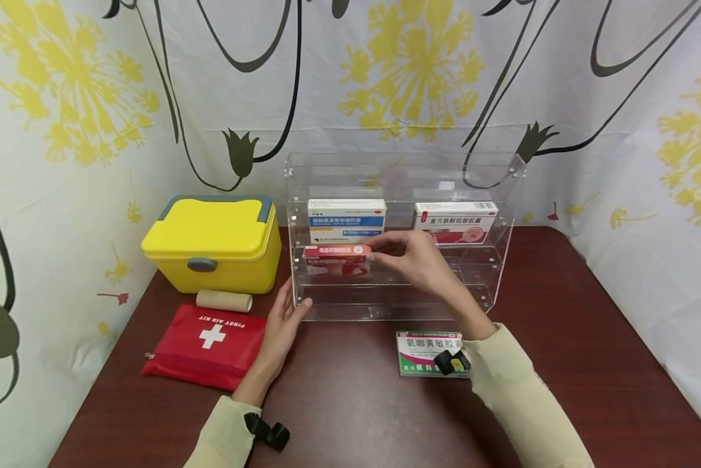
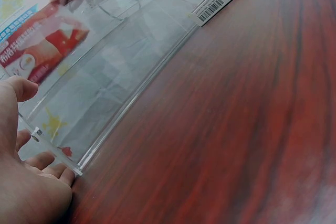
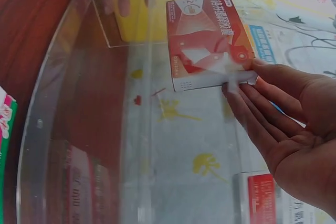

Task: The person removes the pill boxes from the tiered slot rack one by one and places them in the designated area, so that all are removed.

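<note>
Floral cloth [image 1: 327, 97] backed one dark table [image 1: 350, 396]. One clear rack [image 1: 362, 312], held between the left hand's [image 1: 281, 325] thumb and fingers, bore two white boxes [image 1: 347, 211]; below the left one, the right hand [image 1: 421, 261] pinched one red box [image 1: 334, 261].

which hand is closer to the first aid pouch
Left: the left hand is beside the red pouch, gripping the clear shelf; the right hand is farther off, holding a red medicine box.

Flower-print cloth walls [image 1: 327, 123], perhaps a booth
</note>
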`<state>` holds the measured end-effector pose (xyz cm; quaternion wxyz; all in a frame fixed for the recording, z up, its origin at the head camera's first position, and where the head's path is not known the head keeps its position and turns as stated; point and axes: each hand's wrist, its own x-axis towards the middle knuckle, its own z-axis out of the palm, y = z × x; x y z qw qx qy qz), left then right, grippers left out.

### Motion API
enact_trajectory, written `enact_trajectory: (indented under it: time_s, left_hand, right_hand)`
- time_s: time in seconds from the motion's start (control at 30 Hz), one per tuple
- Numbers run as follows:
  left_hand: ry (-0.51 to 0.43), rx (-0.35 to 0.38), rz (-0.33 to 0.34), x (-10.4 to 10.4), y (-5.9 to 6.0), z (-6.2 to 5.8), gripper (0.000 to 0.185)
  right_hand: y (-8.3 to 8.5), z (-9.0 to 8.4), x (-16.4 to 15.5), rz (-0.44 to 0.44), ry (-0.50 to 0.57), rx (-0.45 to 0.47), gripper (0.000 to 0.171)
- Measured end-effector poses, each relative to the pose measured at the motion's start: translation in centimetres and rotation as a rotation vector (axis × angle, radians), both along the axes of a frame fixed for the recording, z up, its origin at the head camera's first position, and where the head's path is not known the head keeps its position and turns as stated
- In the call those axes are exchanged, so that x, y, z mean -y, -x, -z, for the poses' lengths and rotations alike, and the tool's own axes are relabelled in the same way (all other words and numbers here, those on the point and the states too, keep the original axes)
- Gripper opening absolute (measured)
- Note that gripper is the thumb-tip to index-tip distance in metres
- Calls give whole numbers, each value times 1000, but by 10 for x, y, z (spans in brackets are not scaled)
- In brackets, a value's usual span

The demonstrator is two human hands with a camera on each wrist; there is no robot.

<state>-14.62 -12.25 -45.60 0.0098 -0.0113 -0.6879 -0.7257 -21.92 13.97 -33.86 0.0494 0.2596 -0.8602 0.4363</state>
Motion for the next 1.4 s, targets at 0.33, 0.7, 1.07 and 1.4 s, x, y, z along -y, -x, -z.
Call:
enact_trajectory:
  time_s: [0.33,0.7,1.07,1.4]
  left_hand:
    - [-9,-23,5,0,0,1,64]
    - [0,-11,11,1,-1,0,64]
    - [-7,-17,23,1,-2,0,64]
    - [-14,-21,2,0,0,1,64]
  right_hand:
    - [-8,-31,-7,-28,66,-40,21]
    - [-30,-56,-9,-47,84,-83,21]
    - [-72,-39,-6,-101,83,34,20]
    - [-78,50,-27,-93,59,238,19]
